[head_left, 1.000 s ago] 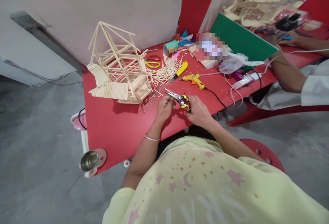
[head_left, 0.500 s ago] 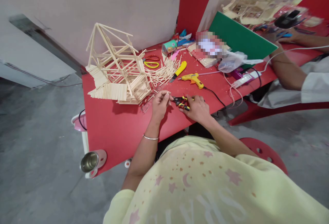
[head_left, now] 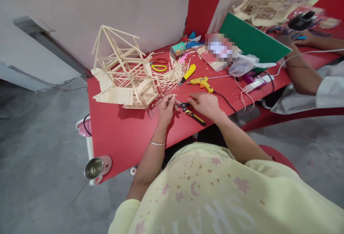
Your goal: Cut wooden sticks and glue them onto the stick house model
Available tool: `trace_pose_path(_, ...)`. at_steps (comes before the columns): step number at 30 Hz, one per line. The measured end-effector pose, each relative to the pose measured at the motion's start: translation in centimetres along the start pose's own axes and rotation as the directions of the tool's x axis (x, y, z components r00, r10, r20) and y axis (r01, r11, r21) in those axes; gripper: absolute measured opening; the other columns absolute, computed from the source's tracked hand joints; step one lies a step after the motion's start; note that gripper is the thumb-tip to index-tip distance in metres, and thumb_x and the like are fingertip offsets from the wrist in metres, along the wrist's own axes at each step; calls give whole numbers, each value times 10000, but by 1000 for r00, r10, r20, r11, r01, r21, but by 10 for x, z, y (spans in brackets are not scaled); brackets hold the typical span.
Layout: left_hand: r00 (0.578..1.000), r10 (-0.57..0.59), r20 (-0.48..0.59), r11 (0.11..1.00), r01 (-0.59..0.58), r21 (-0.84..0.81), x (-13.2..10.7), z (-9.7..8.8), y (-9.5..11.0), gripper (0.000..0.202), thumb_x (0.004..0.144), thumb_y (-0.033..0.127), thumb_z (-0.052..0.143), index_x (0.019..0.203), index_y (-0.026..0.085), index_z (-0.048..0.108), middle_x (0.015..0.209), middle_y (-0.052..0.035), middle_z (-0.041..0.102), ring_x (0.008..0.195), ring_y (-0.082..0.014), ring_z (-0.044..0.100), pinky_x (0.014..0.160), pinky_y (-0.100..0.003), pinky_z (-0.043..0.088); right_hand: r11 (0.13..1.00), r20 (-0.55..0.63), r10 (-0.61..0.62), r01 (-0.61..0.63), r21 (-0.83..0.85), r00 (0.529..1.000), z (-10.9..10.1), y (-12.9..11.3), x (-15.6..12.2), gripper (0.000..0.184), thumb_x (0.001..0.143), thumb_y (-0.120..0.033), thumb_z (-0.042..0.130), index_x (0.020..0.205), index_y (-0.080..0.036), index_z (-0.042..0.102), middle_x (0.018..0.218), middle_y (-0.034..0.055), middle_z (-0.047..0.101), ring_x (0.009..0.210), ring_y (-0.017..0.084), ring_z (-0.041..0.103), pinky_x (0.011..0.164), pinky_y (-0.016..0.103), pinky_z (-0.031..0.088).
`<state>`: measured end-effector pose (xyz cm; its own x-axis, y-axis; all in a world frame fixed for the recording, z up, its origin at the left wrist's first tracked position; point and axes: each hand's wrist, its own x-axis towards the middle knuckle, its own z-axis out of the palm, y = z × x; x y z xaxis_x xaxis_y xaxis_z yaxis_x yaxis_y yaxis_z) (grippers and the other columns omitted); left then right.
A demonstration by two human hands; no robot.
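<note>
My left hand [head_left: 166, 108] is closed in a pinch, with the pale tip of a short wooden stick [head_left: 175, 95] poking out from the fingers. Lying on the red table [head_left: 120, 133] between my hands are cutting pliers [head_left: 195, 116] with black and yellow handles. Just behind and over them is my right hand [head_left: 206, 104], empty, its fingers reaching toward my left. A stick-built house frame [head_left: 126, 65] stands to the left of my hands. Loose thin sticks [head_left: 173, 74] are piled beyond them.
Past my right hand lies a yellow glue gun [head_left: 201, 82] with its black cord, beside a yellow-handled cutter [head_left: 189, 73]. Scissors [head_left: 159, 67] rest near the frame. A metal cup [head_left: 94, 168] hangs near the left corner. A green board [head_left: 254, 42] leans before a co-worker's arm [head_left: 303, 72].
My right hand has let go of the pliers, which now lie on the table, and has shifted slightly up from the handles. My left hand stays nearly in place.
</note>
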<state>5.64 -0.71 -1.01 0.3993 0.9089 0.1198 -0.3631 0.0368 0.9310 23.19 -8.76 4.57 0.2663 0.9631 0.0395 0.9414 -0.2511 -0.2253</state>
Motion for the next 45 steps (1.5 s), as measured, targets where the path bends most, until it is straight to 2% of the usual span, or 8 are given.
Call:
trace_pose_path(4, 998, -40, -41, 999, 39, -38, 1, 2, 0, 412, 875, 591, 728, 975, 206, 625, 753, 3, 727, 503, -79, 597, 453, -183, 400, 997, 40, -68, 69, -38, 997, 0, 6, 39, 420, 1020, -393, 434, 1216, -224, 766, 1175, 150, 755, 1090, 343, 670, 864, 443, 495)
trace_pose_path(8, 997, -55, -52, 997, 52, -59, 2, 3, -1, 426, 866, 600, 736, 948, 200, 617, 797, -6, 727, 522, -72, 592, 416, -174, 354, 984, -15, -99, 96, -149, 995, 0, 25, 125, 377, 994, -240, 490, 1272, -149, 727, 1271, 196, 702, 1219, 358, 595, 957, 466, 478)
trace_pose_path(13, 994, -58, -98, 995, 49, -89, 5, -1, 0, 425, 821, 555, 801, 952, 211, 588, 789, 18, 706, 550, -67, 602, 436, -165, 369, 967, 192, -142, 178, -185, 971, 1, 42, 209, 428, 1047, -240, 428, 1170, 56, 712, 1228, 220, 679, 1295, 322, 532, 1044, 427, 407)
trace_pose_path(17, 994, -55, -90, 992, 44, -117, 6, -1, 0, 419, 820, 525, 814, 962, 210, 576, 785, 22, 707, 551, -65, 602, 440, -162, 372, 966, 247, -132, 180, -185, 960, 9, 47, 230, 428, 885, -254, 744, 1226, 0, 703, 1233, 237, 691, 1268, 365, 552, 1073, 540, 421)
trace_pose_path(26, 988, -95, -119, 985, 76, -152, 6, -1, 0, 439, 778, 496, 850, 959, 211, 569, 788, 23, 704, 557, -68, 607, 440, -162, 383, 953, 241, -103, 165, -253, 965, 23, 52, 240, 424, 898, -302, 728, 1216, -23, 715, 1161, 211, 714, 1202, 356, 595, 1045, 574, 428)
trace_pose_path(35, 970, -145, -194, 969, 99, -228, 7, 2, -3, 502, 719, 529, 892, 952, 202, 590, 769, 6, 722, 595, -87, 656, 465, -154, 409, 951, 97, -261, 273, -144, 961, 34, -29, 291, 477, 974, -294, 541, 1417, -135, 619, 1380, 199, 658, 1271, 347, 586, 1032, 474, 453)
trace_pose_path(40, 960, -165, -225, 959, 103, -263, 9, 4, -1, 519, 696, 532, 908, 931, 194, 592, 755, -6, 726, 556, -89, 639, 442, -160, 398, 944, 138, -300, 315, -98, 944, 60, -85, 338, 486, 959, -398, 577, 1378, -159, 632, 1265, 183, 717, 1110, 327, 652, 920, 443, 506)
trace_pose_path(45, 958, -182, -222, 949, 112, -296, 9, 3, -4, 501, 710, 512, 907, 924, 194, 586, 765, -6, 726, 575, -87, 643, 453, -159, 414, 958, 89, -264, 272, -88, 960, 76, -101, 354, 492, 995, -493, 531, 1314, -141, 660, 1273, 220, 679, 1163, 370, 623, 962, 494, 485)
